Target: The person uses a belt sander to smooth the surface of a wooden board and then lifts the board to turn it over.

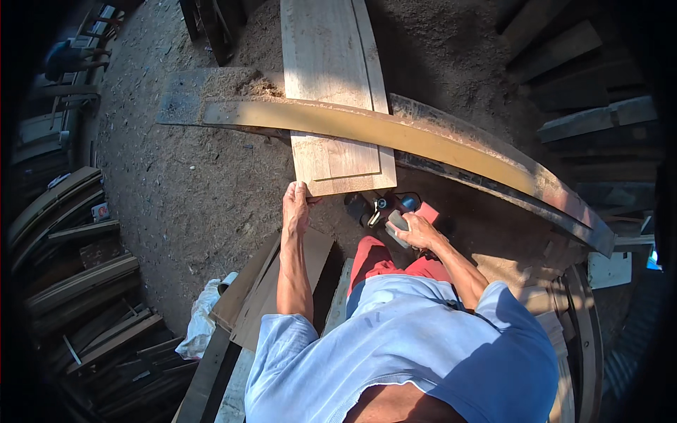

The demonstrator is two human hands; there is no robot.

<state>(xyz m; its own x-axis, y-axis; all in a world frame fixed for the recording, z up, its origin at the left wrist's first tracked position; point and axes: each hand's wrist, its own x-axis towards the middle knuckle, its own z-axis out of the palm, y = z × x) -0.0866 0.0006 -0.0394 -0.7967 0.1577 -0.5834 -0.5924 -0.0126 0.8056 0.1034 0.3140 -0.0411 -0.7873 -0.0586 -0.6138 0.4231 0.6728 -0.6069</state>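
**sawdust_joe:** Where are your hands right now?

**me:** My left hand (pixel 295 206) is clamped on the near left corner of the board (pixel 331 92), fingers curled over the end edge. My right hand (pixel 416 230) is wrapped around the grip of a small power tool (pixel 384 209), dark body with a red bit beside it, sitting low just past the board's near right corner. Looks like a planer or sander, but I can't tell which from up here.

**sawdust_joe:** And the board, what's it resting on?

**me:** It runs straight away from me, pale wood, with a long seam down it, so it may be two pieces lying together. A long curved plank (pixel 395 134) lies across it, over the top, so the far part shows beyond the plank and the near end sticks out toward me. Below that, just the sawdust floor (pixel 190 190); no counter here.

**sawdust_joe:** How far along would you say?

**me:** Early, I reckon. The tool isn't touching the board, it's off to the side. There's a heap of shavings (pixel 243 86) by the far left of the plank, so some cutting has gone on around here. The board's near face looks fairly clean, but I can't judge smoothness.

**sawdust_joe:** Anything else around?

**me:** Stacked timber (pixel 77 282) on my left, more planks on the right, a white rag (pixel 201 321) by my knee.
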